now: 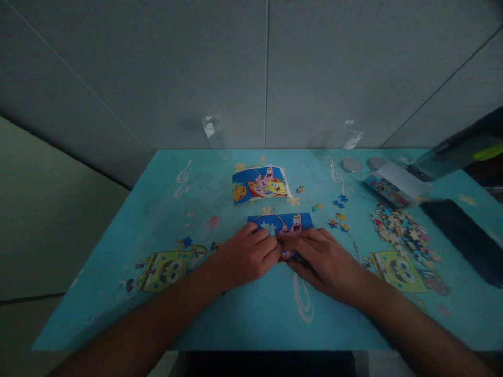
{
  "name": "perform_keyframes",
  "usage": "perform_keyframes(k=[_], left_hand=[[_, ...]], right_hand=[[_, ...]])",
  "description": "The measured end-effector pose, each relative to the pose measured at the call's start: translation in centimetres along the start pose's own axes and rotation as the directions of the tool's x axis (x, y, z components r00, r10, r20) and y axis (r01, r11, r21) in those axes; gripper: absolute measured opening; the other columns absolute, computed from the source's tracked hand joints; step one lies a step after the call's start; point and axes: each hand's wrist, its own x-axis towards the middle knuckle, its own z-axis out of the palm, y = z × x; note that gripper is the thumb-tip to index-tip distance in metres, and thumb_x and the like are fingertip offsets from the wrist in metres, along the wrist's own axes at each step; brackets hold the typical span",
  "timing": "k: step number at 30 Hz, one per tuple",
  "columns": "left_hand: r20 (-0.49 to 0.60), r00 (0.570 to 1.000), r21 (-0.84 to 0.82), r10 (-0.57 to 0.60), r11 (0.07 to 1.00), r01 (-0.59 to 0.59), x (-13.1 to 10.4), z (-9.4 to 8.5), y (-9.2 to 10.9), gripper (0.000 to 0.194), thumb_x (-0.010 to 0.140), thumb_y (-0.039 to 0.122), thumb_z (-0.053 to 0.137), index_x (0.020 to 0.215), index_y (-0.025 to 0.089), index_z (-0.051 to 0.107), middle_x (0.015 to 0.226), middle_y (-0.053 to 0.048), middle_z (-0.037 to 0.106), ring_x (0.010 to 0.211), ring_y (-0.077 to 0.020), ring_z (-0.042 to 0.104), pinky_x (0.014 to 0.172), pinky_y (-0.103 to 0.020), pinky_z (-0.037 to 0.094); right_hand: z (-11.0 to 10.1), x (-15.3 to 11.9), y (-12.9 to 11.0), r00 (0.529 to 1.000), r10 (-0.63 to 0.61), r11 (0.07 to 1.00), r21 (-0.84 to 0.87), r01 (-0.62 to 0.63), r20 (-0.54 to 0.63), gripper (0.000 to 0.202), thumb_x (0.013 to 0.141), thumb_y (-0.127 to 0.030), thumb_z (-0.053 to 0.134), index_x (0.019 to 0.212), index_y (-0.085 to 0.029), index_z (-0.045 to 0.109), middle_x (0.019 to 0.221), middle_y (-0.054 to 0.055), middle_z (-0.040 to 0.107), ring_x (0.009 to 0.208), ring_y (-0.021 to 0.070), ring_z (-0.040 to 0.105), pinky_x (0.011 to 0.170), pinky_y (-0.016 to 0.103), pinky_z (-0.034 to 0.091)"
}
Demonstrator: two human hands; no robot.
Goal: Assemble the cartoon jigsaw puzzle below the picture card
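Note:
A partly assembled blue jigsaw [304, 220] with a pink figure lies at the middle of the table, with a gap showing at its left. My left hand [253, 251] rests at its lower left, fingers curled together; whatever they pinch is hidden. Over the lower middle and right of the jigsaw lies my right hand [318, 256], fingers reaching toward the left fingertips and touching the pieces. A reference picture [261, 186] with the same figures lies behind the jigsaw. Loose pieces [341, 222] are scattered to the right, and another piece [186, 242] lies to the left.
A pile of pieces [404, 233] sits at the right, beside a dark case [463, 238]. Behind it are a card packet [395, 186] and round lids [351, 165]. Clear containers [214, 131] stand at the back by the wall [188, 68].

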Motion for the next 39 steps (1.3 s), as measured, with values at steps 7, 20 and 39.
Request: perform_keyframes(k=[7, 20, 39], left_hand=[[-0.009, 1.000, 0.015, 0.007, 1.000, -0.007, 0.02, -0.05, 0.03, 0.015, 0.103, 0.017, 0.053, 0.103, 0.014, 0.067, 0.087, -0.003, 0.064, 0.082, -0.0186, 0.056, 0.076, -0.038, 0.041], [0.009, 1.000, 0.007, 0.005, 1.000, -0.006, 0.07, -0.03, 0.04, 0.014, 0.102, 0.016, 0.054, 0.103, 0.014, 0.067, 0.084, -0.002, 0.062, 0.080, -0.0183, 0.056, 0.076, -0.039, 0.040], [-0.016, 1.000, 0.023, 0.012, 1.000, -0.011, 0.07, -0.28, 0.26, 0.015, 0.103, 0.019, 0.054, 0.111, 0.015, 0.067, 0.085, -0.003, 0.066, 0.078, -0.0178, 0.057, 0.075, -0.038, 0.041]], right_hand=[[0.06, 0.02, 0.15, 0.999, 0.031, 0.999, 0.033, -0.031, -0.007, 0.041, 0.099, -0.029, 0.062, 0.139, -0.023, 0.055, 0.130, 0.008, 0.067, 0.116, 0.0276, 0.058, 0.098, 0.047, 0.048], [-0.46, 0.07, 0.19, 0.997, -0.022, 1.000, -0.013, 0.023, 0.072, 0.021, 0.105, -0.033, 0.053, 0.119, -0.031, 0.068, 0.144, -0.004, 0.063, 0.119, 0.0261, 0.058, 0.099, 0.047, 0.045], [-0.50, 0.08, 0.12, 0.999, -0.026, 1.000, 0.005, 0.026, 0.045, 0.018, 0.103, -0.033, 0.056, 0.110, -0.030, 0.072, 0.141, -0.002, 0.065, 0.113, 0.0254, 0.060, 0.096, 0.047, 0.046]])
